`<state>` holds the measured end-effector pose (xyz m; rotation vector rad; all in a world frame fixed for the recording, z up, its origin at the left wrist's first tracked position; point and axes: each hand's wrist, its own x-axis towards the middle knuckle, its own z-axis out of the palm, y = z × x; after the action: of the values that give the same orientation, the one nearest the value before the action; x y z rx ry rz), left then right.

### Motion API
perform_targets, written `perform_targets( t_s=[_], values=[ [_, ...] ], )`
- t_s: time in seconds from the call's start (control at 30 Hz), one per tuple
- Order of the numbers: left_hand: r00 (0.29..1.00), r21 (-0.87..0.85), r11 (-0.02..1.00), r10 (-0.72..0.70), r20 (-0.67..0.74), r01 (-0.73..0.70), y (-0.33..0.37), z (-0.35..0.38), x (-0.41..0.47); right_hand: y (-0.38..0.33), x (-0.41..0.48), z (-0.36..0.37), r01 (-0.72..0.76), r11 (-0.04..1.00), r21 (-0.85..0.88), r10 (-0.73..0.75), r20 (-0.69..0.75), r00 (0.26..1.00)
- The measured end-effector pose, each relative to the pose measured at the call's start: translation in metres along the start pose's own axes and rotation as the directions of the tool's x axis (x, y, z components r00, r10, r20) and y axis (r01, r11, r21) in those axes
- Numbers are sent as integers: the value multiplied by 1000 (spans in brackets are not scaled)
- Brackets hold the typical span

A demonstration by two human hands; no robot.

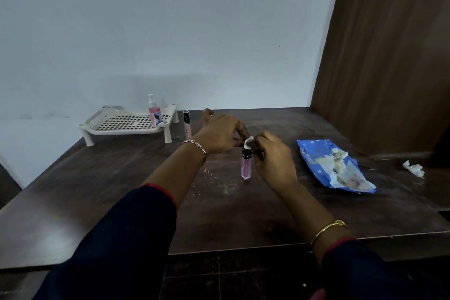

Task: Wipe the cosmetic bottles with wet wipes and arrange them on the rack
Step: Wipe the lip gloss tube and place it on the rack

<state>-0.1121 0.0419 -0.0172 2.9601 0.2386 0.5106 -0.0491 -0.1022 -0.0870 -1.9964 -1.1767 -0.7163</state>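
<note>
A slim pink bottle [246,165] with a black cap stands upright at the middle of the dark table. My left hand [220,134] and my right hand [272,156] meet just above its cap, pinching a small white wet wipe [248,142] between their fingertips against the cap. A white slotted rack [126,122] stands at the back left with a pink spray bottle [154,111] upright on its right end. A thin tube [187,124] with a black cap stands on the table just right of the rack.
An opened blue wet-wipe pack [334,165] lies to the right of my hands. A crumpled used wipe [414,168] sits near the table's right edge. A brown wooden panel [389,56] rises at the right, a pale wall behind.
</note>
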Motion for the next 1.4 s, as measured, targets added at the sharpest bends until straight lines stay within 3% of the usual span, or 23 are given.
perform_targets(
  t_s=[0.43,0.8,1.17,1.23,1.4],
  values=[
    [997,71,995,76,15,-77,6,-3,2,15,-31,10,16,996,-90,18,370,929],
    [996,79,995,62,59,-66,13,-11,2,5,-11,0,94,994,-53,-92,36,995],
    [997,56,997,41,64,-45,11,-9,5,21,-24,5,277,956,-94,-222,385,896],
    [997,56,997,45,61,-49,12,-9,4,22,-25,5,284,953,-100,-226,388,894],
    [997,58,997,49,64,-53,14,-11,4,16,-20,1,218,972,-89,-194,220,956]
  ],
)
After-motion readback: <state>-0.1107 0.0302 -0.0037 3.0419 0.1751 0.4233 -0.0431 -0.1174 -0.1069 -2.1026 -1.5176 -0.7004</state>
